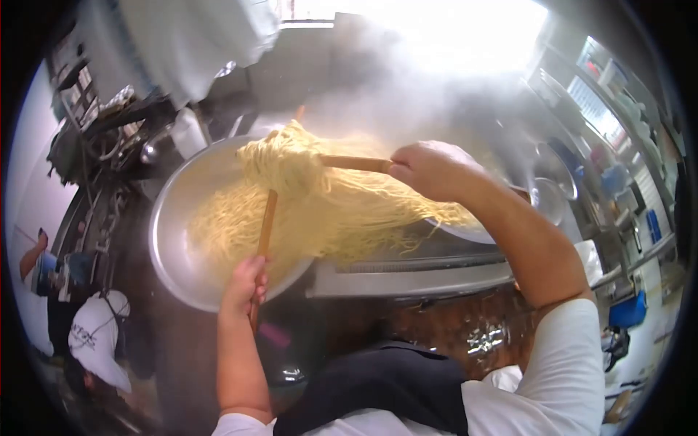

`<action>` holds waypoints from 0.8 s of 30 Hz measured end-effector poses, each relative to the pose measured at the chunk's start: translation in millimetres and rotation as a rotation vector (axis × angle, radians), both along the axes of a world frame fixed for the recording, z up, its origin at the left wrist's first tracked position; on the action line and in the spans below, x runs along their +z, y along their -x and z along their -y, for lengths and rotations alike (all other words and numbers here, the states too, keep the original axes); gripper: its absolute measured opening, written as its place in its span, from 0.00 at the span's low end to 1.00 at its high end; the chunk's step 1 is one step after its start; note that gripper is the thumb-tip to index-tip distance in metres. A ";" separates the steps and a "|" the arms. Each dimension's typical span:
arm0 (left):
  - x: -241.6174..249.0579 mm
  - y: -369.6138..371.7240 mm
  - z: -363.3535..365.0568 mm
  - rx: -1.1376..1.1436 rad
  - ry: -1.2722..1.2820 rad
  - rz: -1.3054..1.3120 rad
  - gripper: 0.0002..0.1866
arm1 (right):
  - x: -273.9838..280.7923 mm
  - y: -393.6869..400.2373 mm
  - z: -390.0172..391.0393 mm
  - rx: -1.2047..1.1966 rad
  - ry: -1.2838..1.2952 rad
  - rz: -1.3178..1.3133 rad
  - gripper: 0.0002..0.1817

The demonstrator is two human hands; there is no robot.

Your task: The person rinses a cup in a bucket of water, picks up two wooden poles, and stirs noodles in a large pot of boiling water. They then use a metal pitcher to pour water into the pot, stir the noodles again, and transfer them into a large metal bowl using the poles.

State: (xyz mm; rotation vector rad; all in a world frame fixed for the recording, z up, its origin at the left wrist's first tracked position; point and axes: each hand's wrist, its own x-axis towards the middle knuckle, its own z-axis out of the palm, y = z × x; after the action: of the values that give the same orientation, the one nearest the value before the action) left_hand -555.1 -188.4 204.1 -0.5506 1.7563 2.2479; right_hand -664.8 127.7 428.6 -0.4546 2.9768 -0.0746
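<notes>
Yellow noodles [291,163] are bunched high over a large metal bowl [166,243], wrapped about two wooden sticks. My left hand [246,283] is closed around one wooden stick [267,221], which slants up through the bunch, its tip showing above. The other wooden stick [356,163] is gripped by my right hand [435,171] and enters the noodles from the right. More strands lie in the bowl, and a long mass stretches rightward under my right forearm to a second metal vessel [476,235], partly hidden by steam and my arm.
Thick steam [436,94] blurs the back. A metal ledge [414,280] runs in front, above a wet brown floor [465,327]. White cloth [182,43] hangs upper left. A person in a white cap [98,338] is at lower left. Cluttered shelves and a blue container [627,310] are right.
</notes>
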 end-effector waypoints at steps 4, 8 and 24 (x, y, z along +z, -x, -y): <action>-19.3 -53.7 44.5 0.101 -0.040 0.076 0.13 | -11.4 1.0 78.6 0.182 -0.122 0.039 0.18; -43.2 -98.9 96.3 0.086 0.122 0.218 0.11 | -52.0 -6.7 155.2 0.461 -0.322 0.024 0.10; 165.1 -191.1 192.0 -0.276 1.760 0.111 0.14 | -31.4 -9.2 98.8 0.269 -0.150 0.144 0.16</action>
State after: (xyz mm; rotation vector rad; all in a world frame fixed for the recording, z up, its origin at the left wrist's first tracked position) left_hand -364.0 -380.4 369.2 -0.5277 2.9935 -0.0065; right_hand -655.5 29.0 397.2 -0.7868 2.7284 0.1351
